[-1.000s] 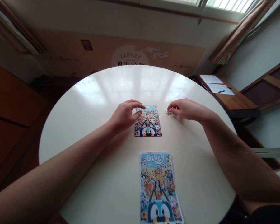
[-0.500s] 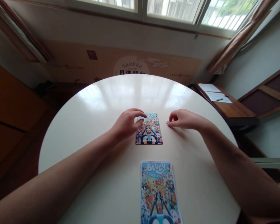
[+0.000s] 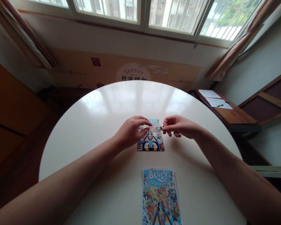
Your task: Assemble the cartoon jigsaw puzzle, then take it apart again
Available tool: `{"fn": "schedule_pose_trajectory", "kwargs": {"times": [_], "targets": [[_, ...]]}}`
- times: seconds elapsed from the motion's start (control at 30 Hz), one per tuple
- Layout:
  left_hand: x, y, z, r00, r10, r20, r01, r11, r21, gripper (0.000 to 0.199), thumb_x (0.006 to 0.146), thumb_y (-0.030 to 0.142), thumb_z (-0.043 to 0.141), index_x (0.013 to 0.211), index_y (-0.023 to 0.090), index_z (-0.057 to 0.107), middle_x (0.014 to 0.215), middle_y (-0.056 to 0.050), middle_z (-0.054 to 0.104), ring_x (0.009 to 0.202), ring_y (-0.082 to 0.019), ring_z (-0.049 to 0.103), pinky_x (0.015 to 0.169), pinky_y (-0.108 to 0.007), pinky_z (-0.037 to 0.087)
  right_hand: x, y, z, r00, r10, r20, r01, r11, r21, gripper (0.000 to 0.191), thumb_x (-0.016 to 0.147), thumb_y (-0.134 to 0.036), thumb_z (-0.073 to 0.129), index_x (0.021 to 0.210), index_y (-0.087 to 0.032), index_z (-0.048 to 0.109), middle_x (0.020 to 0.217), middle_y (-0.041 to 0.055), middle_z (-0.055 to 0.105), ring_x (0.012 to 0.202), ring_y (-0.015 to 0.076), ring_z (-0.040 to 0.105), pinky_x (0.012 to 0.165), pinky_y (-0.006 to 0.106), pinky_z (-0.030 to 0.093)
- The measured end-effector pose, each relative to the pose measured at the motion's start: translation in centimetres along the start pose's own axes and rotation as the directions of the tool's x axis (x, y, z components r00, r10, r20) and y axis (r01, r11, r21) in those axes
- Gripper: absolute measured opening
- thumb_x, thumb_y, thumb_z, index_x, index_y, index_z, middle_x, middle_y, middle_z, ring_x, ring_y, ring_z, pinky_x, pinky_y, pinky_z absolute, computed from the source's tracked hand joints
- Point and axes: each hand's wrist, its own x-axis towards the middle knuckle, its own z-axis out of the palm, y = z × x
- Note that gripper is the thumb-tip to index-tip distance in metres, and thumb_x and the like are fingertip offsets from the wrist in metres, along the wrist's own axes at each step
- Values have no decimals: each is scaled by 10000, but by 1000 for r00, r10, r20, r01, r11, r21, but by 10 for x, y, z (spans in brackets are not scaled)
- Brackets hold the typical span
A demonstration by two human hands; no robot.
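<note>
The right hand [image 3: 163, 127] pinches a small puzzle piece [image 3: 161, 128] between thumb and index finger, its other fingers loosely curled; piece and fingertips are at the right edge of the puzzle [image 3: 152, 144], though whether the piece touches the puzzle I cannot tell. The left hand [image 3: 150, 126] has its thumb and fingers parted in an open curve over the left and upper part of the puzzle, hiding some of it; whether the fingertips touch it is unclear. The puzzle lies flat on the white round table [image 3: 89, 125], a blue dog-like face with dark ears along its near edge and crowded small figures above; a pale gap shows near its middle. Nearer the camera, apart from the puzzle, a printed picture sheet [image 3: 161, 195] lies flat, headed "BLUEY", its lower part cut off by the view; beyond the table, to the right, papers [image 3: 218, 103] and a pen [image 3: 220, 105] lie on a wooden side desk [image 3: 241, 115].
</note>
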Motion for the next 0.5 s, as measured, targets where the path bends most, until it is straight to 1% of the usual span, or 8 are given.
{"fn": "schedule_pose_trajectory", "kwargs": {"times": [0.1, 0.23, 0.37, 0.5], "targets": [[-1, 6, -1, 999, 32, -9, -32, 999, -11, 157, 844, 175, 667, 973, 219, 745, 1035, -59, 739, 957, -206, 682, 892, -405, 565, 3, 1, 10, 999, -2, 42, -2, 995, 98, 296, 703, -345, 824, 773, -172, 595, 749, 42, 679, 555, 82, 547, 366, 147, 274], [-1, 11, -2, 995, 94, -23, -95, 994, -57, 153, 860, 232, 688, 1001, 216, 746, 1023, -67, 741, 951, -207, 685, 876, -396, 571, 2, -2, 20, 998, -7, 63, -6, 981, 196, 282, 708, -323, 816, 820, -177, 603, 764, 42, 689, 565, 88, 572, 364, 141, 264], [-1, 12, -3, 989, 139, -47, -143, 985, -92, 147, 878, 249, 676, 1004, 221, 746, 1012, -70, 739, 936, -199, 691, 862, -385, 579, 1, -3, 23, 998, -4, 62, -11, 971, 237, 296, 700, -322, 825, 858, -182, 618, 742, 31, 679, 561, 92, 585, 363, 144, 257], [-2, 11, -2, 985, 167, -36, -170, 980, -103, 197, 858, 232, 701, 1052, 230, 735, 1026, -67, 735, 934, -195, 692, 854, -377, 584, 0, -3, 21, 997, -5, 79, -16, 967, 256, 291, 706, -306, 829, 893, -184, 642, 757, 25, 677, 572, 91, 589, 366, 140, 261]]}}
